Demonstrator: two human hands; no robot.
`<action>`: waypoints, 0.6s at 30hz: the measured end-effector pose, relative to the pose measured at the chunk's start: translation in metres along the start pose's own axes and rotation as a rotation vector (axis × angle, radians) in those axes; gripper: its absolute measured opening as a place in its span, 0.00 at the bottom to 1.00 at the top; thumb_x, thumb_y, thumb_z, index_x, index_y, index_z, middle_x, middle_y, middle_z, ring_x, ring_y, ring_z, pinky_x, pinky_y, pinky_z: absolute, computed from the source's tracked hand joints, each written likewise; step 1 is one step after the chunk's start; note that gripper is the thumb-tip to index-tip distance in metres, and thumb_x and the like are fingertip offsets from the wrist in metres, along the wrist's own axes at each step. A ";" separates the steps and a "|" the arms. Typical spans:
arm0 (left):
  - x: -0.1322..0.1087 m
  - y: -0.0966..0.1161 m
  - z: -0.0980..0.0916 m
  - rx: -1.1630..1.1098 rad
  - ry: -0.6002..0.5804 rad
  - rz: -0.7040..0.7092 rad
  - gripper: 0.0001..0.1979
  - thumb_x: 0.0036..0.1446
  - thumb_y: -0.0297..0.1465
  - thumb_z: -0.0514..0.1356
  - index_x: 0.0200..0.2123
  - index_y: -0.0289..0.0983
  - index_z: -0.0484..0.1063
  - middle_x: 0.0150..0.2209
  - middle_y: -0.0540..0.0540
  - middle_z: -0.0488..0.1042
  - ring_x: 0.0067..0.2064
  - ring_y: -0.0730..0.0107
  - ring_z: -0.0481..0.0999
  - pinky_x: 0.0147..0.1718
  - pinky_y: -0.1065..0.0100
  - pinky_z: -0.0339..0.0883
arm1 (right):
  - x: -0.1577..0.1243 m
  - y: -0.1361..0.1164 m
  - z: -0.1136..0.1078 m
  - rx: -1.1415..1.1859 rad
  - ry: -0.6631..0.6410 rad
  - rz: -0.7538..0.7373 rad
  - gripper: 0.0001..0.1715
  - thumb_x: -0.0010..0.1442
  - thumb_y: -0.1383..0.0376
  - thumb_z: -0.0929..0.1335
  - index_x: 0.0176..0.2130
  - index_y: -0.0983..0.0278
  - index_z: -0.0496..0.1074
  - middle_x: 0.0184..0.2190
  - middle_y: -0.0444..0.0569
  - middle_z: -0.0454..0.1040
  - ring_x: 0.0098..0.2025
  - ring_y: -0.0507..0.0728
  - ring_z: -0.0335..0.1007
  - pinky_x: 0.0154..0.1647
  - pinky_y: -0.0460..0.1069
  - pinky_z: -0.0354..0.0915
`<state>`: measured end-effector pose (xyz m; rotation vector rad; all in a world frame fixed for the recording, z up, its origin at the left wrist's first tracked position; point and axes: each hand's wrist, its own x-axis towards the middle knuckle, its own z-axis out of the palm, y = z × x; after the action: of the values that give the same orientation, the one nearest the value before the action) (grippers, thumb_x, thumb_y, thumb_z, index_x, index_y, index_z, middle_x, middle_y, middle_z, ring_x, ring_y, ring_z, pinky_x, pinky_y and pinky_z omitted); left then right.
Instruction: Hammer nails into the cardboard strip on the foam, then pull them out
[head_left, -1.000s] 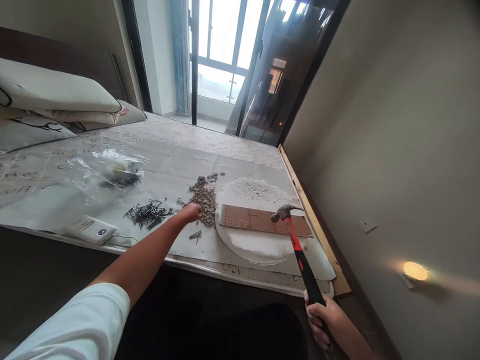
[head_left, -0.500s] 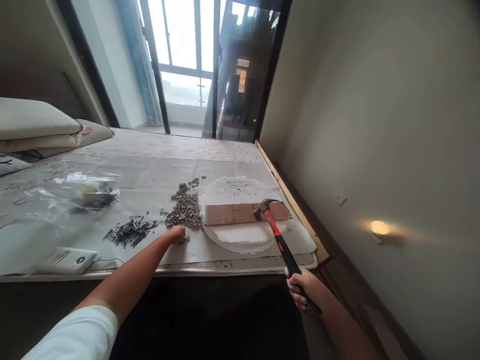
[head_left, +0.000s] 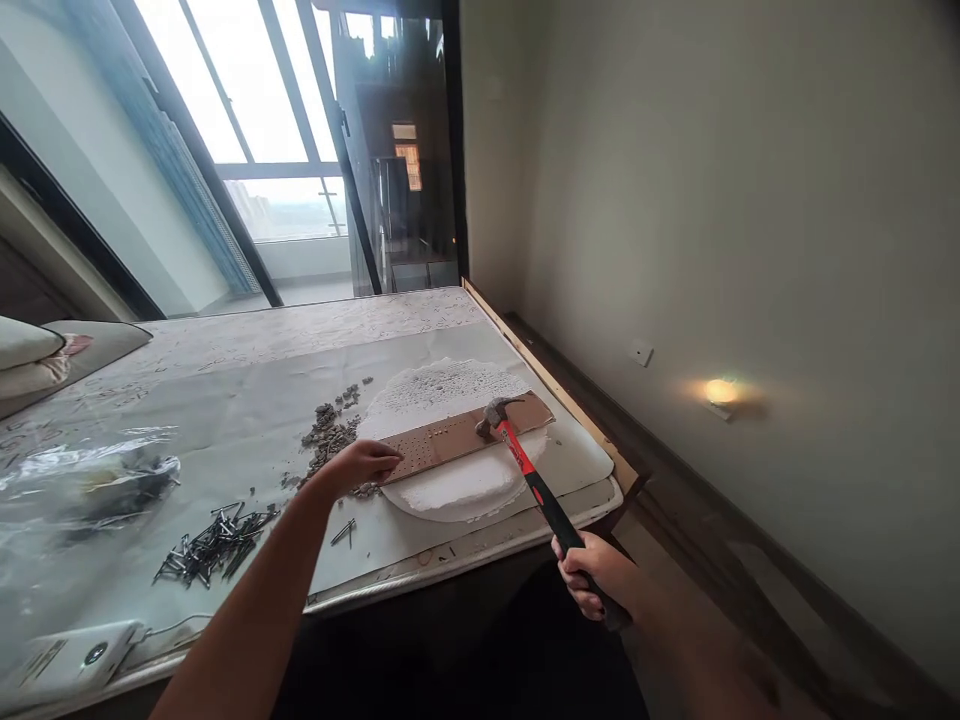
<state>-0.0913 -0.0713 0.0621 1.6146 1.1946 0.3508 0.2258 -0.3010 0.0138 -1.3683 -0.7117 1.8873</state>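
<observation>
My right hand (head_left: 589, 577) is wrapped around the black grip of a claw hammer (head_left: 531, 475) with a red and black handle. Its steel head rests on or just above a brown board (head_left: 457, 434), right of the middle. Many small holes dot the board's left part, and a few small bits stand near its centre. At the left end of the board is my left hand (head_left: 367, 465), fingers drawn together; whatever is in them is too small to make out. The board lies across a round white slab (head_left: 457, 490) with a pitted surface.
Grey stone-like bits (head_left: 326, 430) lie left of the slab. A heap of nails (head_left: 214, 545), a few loose nails (head_left: 343, 532), a clear plastic bag (head_left: 97, 475) and a white device (head_left: 79, 655) with a cable are further left. A wooden edge board (head_left: 547, 375) runs along the right.
My left hand has moved from the loose nails on the sheet up to the board's left end. My view has turned right. The hammer stays over the board.
</observation>
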 end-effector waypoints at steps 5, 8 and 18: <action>0.052 0.027 0.043 -0.056 0.264 0.218 0.16 0.41 0.43 0.63 0.23 0.34 0.71 0.21 0.48 0.71 0.25 0.73 0.69 0.28 0.69 0.66 | 0.004 0.003 -0.003 0.017 0.008 0.003 0.15 0.37 0.66 0.59 0.30 0.59 0.53 0.12 0.31 0.54 0.10 0.45 0.46 0.11 0.42 0.41; 0.079 0.028 0.060 -0.001 0.381 0.260 0.17 0.45 0.44 0.60 0.22 0.35 0.70 0.22 0.46 0.73 0.26 0.71 0.71 0.28 0.69 0.66 | 0.009 0.007 -0.006 0.028 -0.014 0.007 0.14 0.37 0.66 0.59 0.30 0.59 0.53 0.13 0.32 0.55 0.10 0.45 0.46 0.10 0.42 0.41; 0.113 0.012 0.071 0.356 0.517 0.205 0.15 0.50 0.41 0.55 0.22 0.37 0.74 0.24 0.48 0.76 0.30 0.68 0.72 0.29 0.70 0.59 | 0.020 0.020 -0.019 0.069 -0.038 -0.001 0.13 0.39 0.66 0.59 0.31 0.59 0.54 0.13 0.32 0.55 0.10 0.45 0.45 0.09 0.42 0.41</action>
<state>0.0186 -0.0168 0.0067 2.0366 1.5434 0.7543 0.2353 -0.2966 -0.0179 -1.2920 -0.6596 1.9232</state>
